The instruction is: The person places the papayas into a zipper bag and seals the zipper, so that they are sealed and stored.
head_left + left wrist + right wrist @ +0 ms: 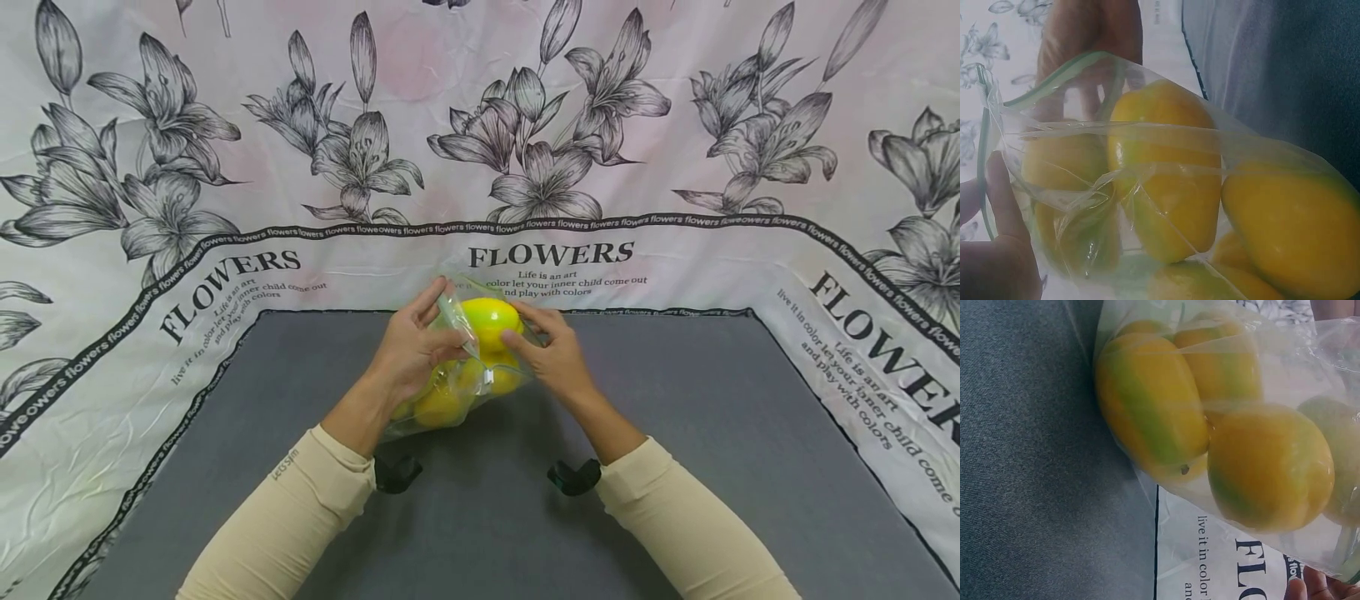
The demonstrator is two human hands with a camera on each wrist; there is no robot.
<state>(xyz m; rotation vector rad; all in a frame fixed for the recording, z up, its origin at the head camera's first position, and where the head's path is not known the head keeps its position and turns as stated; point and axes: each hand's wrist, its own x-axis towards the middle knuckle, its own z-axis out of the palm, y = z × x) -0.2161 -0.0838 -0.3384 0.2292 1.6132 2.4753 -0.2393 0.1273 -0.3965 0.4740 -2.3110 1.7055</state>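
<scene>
A clear zip bag (468,404) with a green seal strip and a white slider holds several yellow mangoes (1166,181) with green streaks. My left hand (412,342) pinches the seal edge at the left of the mouth. Another mango (489,319), brighter than the rest, sits in the open mouth. My right hand (555,350) grips its right end between thumb and fingers; the far fingertips are partly hidden. In the right wrist view, mangoes (1272,469) press against the plastic, and some fingertips (1319,586) show beside the seal.
A dark grey table (675,400) lies under the hands. Behind and at both sides hangs a white cloth (405,267) with black lily drawings and printed lettering. Black wrist straps (573,477) show at the cuffs of the beige sleeves (675,517).
</scene>
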